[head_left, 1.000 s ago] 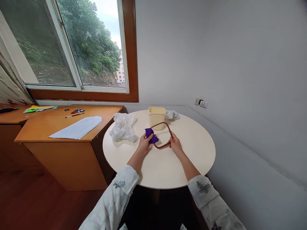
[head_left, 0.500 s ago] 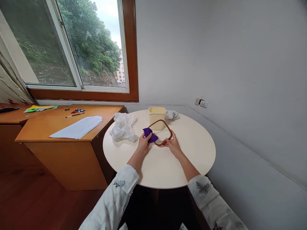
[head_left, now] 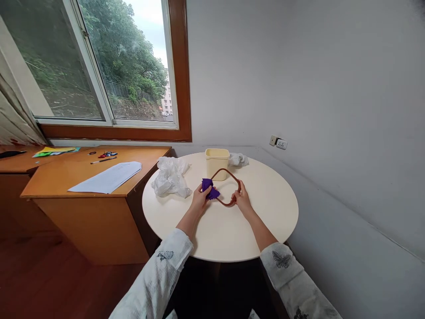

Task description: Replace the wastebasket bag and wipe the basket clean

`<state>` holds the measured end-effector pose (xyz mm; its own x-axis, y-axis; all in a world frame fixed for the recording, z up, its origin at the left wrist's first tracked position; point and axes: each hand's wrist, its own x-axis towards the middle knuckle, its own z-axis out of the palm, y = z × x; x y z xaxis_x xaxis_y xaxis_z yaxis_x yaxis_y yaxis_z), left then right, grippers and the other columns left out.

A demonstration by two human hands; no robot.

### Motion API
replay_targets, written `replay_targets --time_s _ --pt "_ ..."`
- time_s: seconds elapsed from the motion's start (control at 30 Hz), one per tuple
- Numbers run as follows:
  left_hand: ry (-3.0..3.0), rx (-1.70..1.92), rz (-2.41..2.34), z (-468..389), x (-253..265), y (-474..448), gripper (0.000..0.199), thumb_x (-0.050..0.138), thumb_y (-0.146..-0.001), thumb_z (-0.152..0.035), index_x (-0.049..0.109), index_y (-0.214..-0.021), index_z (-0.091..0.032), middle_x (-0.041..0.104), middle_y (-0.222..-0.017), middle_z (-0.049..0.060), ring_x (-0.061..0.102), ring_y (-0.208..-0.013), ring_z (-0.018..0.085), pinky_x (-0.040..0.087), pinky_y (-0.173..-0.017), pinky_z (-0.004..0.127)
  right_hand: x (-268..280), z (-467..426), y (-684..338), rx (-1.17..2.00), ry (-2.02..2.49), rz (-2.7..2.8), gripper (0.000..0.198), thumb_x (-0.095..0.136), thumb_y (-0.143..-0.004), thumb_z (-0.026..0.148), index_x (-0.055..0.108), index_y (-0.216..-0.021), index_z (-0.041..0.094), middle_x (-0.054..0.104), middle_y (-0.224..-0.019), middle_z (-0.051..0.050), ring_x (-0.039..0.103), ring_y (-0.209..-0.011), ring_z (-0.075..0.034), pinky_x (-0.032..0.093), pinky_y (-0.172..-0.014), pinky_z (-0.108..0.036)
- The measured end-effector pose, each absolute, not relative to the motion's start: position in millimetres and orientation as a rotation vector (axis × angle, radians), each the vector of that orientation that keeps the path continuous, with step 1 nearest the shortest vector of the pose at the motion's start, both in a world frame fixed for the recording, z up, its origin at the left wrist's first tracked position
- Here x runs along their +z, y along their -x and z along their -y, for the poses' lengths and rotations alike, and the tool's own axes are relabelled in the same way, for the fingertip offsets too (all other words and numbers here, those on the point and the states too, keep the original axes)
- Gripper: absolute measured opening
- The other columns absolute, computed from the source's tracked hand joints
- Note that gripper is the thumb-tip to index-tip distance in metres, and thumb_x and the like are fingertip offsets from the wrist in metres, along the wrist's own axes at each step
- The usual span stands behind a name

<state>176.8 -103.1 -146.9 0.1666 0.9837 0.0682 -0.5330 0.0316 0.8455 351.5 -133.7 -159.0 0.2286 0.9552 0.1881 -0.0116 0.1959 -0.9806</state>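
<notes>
A thin brown loop [head_left: 227,170] with rounded corners is held up over the round table, spanning both hands. On its left side sits a purple cloth [head_left: 207,182], pinched in my left hand [head_left: 199,197]; the part of the loop behind the cloth is hidden. My right hand [head_left: 243,197] has its fingers closed around the loop's right side. Just beyond the loop stands a cream plastic bin [head_left: 214,159], which the loop's upper edge partly crosses in view.
A crumpled clear plastic bag [head_left: 171,177] lies on the left of the white round table [head_left: 268,204]. Behind the bin is a grey cloth [head_left: 237,159]. The wooden desk [head_left: 86,221] beside the table bears papers [head_left: 109,177], a pen and small coloured items.
The loop has turned a little, its upper and lower edges now lower. My right hand has shifted from the loop's lower right onto its right side. The cloth has moved slightly right.
</notes>
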Motion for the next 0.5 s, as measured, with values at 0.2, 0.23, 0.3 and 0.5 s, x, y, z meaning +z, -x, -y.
replay_targets --time_s 0.2,0.23,0.3,0.5 --pt "-0.931 1.232 -0.657 106.4 -146.2 -178.9 0.033 0.073 -0.066 -0.023 0.058 -0.094 -0.013 0.067 -0.081 0.008 0.066 -0.076 0.019 0.051 -0.076 0.037 -164.0 131.0 -356.1 0.799 1.242 1.096 0.060 0.039 -0.076 0.029 0.029 -0.135 0.027 0.041 -0.056 0.007 0.043 -0.048 -0.011 0.039 -0.046 -0.022" --pt "-0.938 1.218 -0.653 106.8 -146.5 -179.2 0.034 0.073 -0.066 -0.023 0.058 -0.094 -0.013 0.067 -0.081 0.008 0.066 -0.076 0.019 0.051 -0.076 0.038 -164.4 131.2 -357.1 0.786 1.257 1.093 0.059 0.038 -0.076 0.029 0.031 -0.135 0.028 0.040 -0.055 0.007 0.042 -0.047 -0.011 0.039 -0.045 -0.022" --pt "-0.948 1.187 -0.643 107.9 -147.0 -179.6 0.035 0.073 -0.066 -0.023 0.058 -0.095 -0.013 0.067 -0.081 0.009 0.065 -0.077 0.020 0.052 -0.076 0.038 -164.4 132.3 -359.0 0.773 1.272 1.088 0.056 0.037 -0.077 0.031 0.033 -0.134 0.029 0.040 -0.055 0.007 0.039 -0.044 -0.010 0.037 -0.044 -0.022" --pt "-0.944 1.141 -0.639 110.2 -146.3 -181.7 0.030 0.073 -0.066 -0.021 0.060 -0.091 -0.010 0.067 -0.078 0.010 0.065 -0.073 0.020 0.052 -0.073 0.037 -163.1 134.2 -361.4 0.740 1.273 1.087 0.053 0.038 -0.079 0.038 0.041 -0.130 0.025 0.051 -0.063 0.003 0.038 -0.044 -0.011 0.035 -0.043 -0.024"
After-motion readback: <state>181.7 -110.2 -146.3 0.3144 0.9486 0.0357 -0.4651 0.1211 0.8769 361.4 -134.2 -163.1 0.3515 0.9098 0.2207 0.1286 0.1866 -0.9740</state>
